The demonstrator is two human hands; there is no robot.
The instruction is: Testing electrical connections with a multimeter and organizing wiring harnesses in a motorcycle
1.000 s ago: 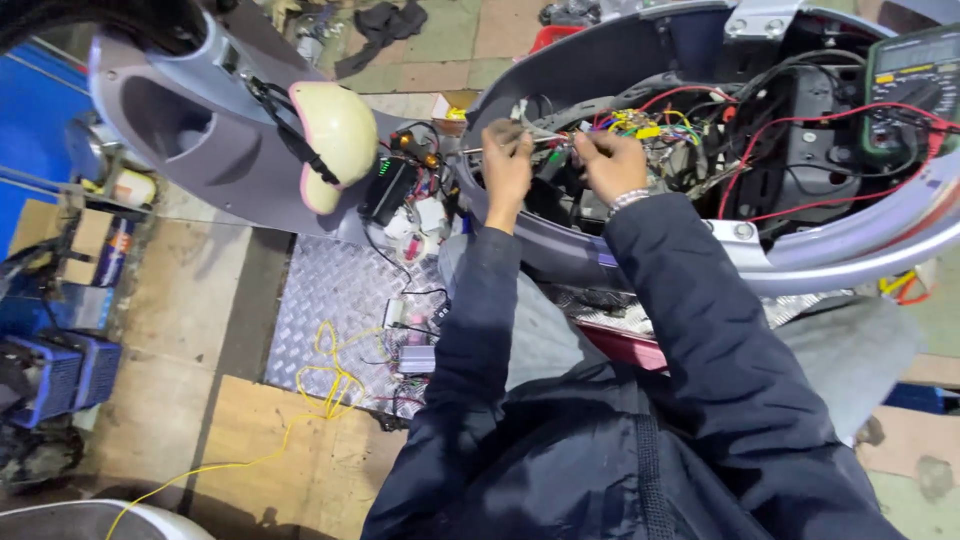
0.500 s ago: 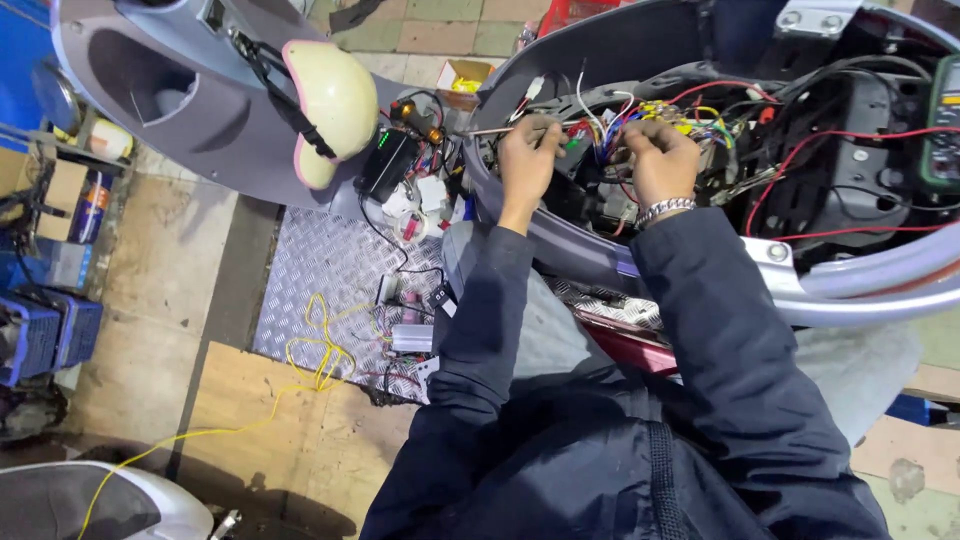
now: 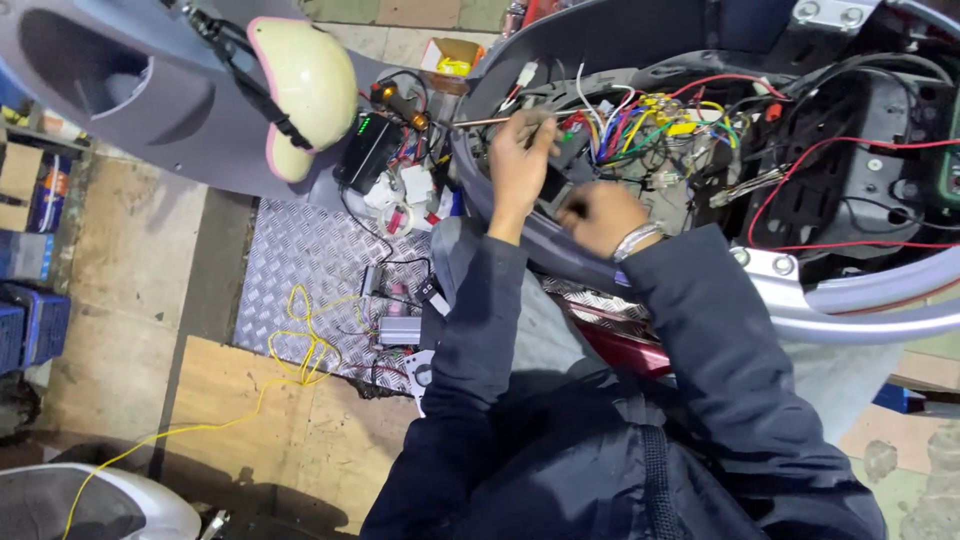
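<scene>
Reaching into the open scooter body, my left hand (image 3: 520,160) has its fingers pinched together on a thin rod-like tool (image 3: 480,122), and the tool pokes out leftward past the edge of the shell. My right hand (image 3: 598,215) sits just beside it, a little lower, fingers curled shut around a small black block (image 3: 553,185) that lies between the two hands; I can't tell exactly what that block is. A metal bracelet (image 3: 636,242) shows at the right wrist, right where the dark jacket sleeve (image 3: 700,330) begins. Just above and right of both hands I see the wire bundle (image 3: 640,125), a tangle of red, yellow, green, blue and white leads fanning out inside the grey scooter shell (image 3: 850,300). Further right, a black moulded compartment (image 3: 850,170) fills the cavity, with red wires (image 3: 840,150) looping across it. Moving out to the left, a small black box with green lights (image 3: 368,150) hangs by its cables near the shell's edge, and beyond it a cream-coloured rounded lamp cover (image 3: 305,85) rests against a grey body panel (image 3: 120,110). Down on the floor, a chequered metal plate (image 3: 300,260) carries a loose yellow cable (image 3: 300,335) and a small silver module (image 3: 398,330), with a wooden board (image 3: 290,440) just below.
</scene>
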